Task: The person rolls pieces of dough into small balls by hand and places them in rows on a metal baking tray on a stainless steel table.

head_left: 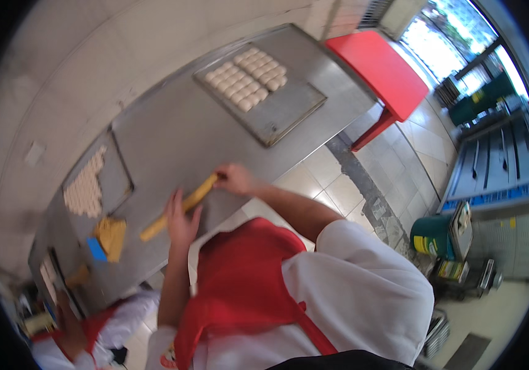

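A long roll of yellow dough (199, 195) lies slantwise on the steel table (172, 132) in front of me. My right hand (235, 179) has its fingers closed around the roll's far right end. My left hand (182, 221) rests across the roll nearer its left end, fingers stretched out and thumb apart. To the left, a lump of yellow dough (114, 237) sits on the table, with a flat blue piece (96, 249) at its side that looks like a scraper.
A metal tray (289, 114) holding rows of pale dough balls (239, 83) stands toward the back right. Another tray (116, 176) with small pale pieces (85, 188) is at left. A co-worker (85, 336) works at lower left. A red table (378, 68) stands beyond the right end.
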The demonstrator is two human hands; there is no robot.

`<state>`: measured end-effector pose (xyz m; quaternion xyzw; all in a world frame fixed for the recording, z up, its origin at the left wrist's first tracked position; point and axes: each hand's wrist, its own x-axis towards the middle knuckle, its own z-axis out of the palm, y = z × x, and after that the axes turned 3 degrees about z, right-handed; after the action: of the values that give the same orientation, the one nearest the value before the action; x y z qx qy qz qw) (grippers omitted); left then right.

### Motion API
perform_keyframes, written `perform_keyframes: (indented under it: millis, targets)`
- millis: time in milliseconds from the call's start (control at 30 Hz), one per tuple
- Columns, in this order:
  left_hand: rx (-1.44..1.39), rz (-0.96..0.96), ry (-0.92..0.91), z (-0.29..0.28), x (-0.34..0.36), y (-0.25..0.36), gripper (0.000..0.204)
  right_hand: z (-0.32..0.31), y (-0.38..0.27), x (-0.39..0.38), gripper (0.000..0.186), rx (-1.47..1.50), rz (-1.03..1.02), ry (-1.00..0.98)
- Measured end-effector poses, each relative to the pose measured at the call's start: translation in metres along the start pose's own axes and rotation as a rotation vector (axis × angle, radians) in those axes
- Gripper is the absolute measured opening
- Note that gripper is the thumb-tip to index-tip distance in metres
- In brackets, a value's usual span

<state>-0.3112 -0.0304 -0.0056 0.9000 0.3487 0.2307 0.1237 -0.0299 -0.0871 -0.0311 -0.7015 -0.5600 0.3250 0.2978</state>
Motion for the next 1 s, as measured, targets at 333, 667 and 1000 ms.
perform_keyframes:
  millis: [333,667,1000]
  targets:
    - [-0.225,-0.034,0.025,0.034,0.042,0.011,0.041,0.02,-0.044,0.022,0.039,0.256,0.054,0.03]
    - [-0.146,-0.054,0.15,0.028,0.053,-0.023,0.042,0.026,-0.059,0.065,0.025,0.568,0.053,0.018]
    - [-1.243,-0.714,0.251,-0.08,0.022,-0.145,0.045,0.104,-0.25,0.21,0.037,0.193,-0.083,-0.224]
